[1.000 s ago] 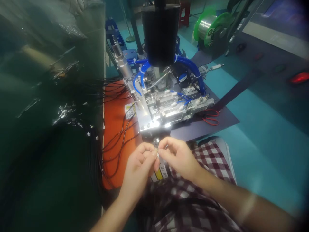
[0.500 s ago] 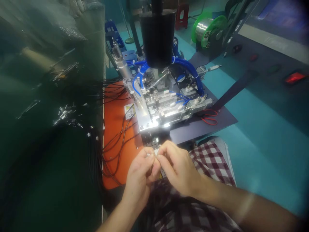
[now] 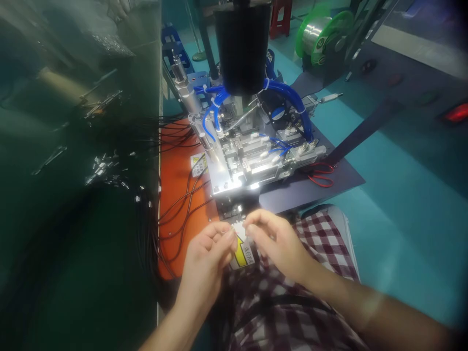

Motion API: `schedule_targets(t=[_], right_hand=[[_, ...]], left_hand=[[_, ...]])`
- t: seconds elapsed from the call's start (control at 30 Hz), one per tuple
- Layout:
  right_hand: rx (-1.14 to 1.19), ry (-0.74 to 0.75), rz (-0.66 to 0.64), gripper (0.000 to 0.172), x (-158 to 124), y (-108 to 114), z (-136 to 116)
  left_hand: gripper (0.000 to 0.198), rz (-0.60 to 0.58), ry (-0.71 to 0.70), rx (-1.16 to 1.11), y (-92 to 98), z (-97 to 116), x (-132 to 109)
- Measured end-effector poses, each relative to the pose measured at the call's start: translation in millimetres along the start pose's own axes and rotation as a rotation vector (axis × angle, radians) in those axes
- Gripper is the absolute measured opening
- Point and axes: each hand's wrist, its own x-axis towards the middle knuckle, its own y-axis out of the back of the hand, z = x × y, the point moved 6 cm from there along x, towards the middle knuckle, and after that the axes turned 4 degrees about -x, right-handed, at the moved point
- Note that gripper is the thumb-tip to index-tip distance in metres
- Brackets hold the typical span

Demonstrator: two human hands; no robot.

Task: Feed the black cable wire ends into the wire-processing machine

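Observation:
My left hand (image 3: 210,251) is closed in a pinch, with what looks like a thin wire (image 3: 234,232) just showing at its fingertips. The rest of what it grips is hidden by the fingers. Just to the right, my right hand (image 3: 276,243) has its thumb and forefinger pressed together; whatever may be between them is too small to make out. A small gap separates the two hands. Between and below them shows a white label with a yellow arrow (image 3: 240,253). Beyond the fingertips stands a metal machine (image 3: 256,158) with blue air tubes (image 3: 288,95).
Black cables (image 3: 146,234) lie over the dark green bench (image 3: 91,273) and the orange plate (image 3: 183,195). Small metal parts (image 3: 102,168) are on the bench. A black cylinder (image 3: 241,48) hangs above the machine. Red-handled scissors (image 3: 321,176) lie right, below a green wire spool (image 3: 318,36).
My hands have moved apart from touching at the fingertips, uncovering the arrow label between them. The whole view has shifted slightly.

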Motion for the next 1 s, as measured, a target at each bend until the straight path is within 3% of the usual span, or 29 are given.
schedule_targets(t=[0.17, 0.37, 0.5, 0.7, 0.77, 0.83, 0.9, 0.97, 1.0], right_hand=[[-0.144, 0.115, 0.112, 0.004, 5.4, 4.6, -6.4], [0.083, -0.068, -0.012, 0.014, 11.8, -7.0, 2.2], [0.183, -0.108, -0.049, 0.017, 14.4, -11.6, 0.2], [0.232, -0.083, 0.024, 0.014, 26.0, 0.0, -1.5], [0.216, -0.079, 0.041, 0.014, 29.7, 5.1, 1.9], [0.194, -0.095, 0.029, 0.015, 33.8, 7.4, 8.5], [0.179, -0.114, 0.012, 0.015, 38.8, 8.2, 16.4], [0.180, -0.118, 0.023, 0.017, 44.5, 9.5, 23.3], [0.184, -0.119, 0.030, 0.017, 47.2, 9.8, 26.2]], left_hand=[[0.022, 0.031, 0.007, 0.019, -0.2, 2.6, 5.4], [0.020, 0.010, 0.003, -0.025, 0.1, 8.5, 12.3], [0.022, -0.076, 0.058, -0.021, -1.9, 10.7, 18.8], [0.024, -0.165, 0.100, 0.224, 1.9, 13.1, 15.5], [0.019, -0.143, 0.078, 0.357, 10.6, 12.9, 13.8], [0.017, -0.050, -0.071, 0.532, 21.3, 19.9, 15.4], [0.012, 0.045, -0.354, 0.750, 25.8, 33.5, 17.4], [0.010, 0.050, -0.628, 0.970, 20.9, 41.8, 19.1], [0.012, 0.021, -0.699, 1.044, 18.2, 41.6, 21.7]])
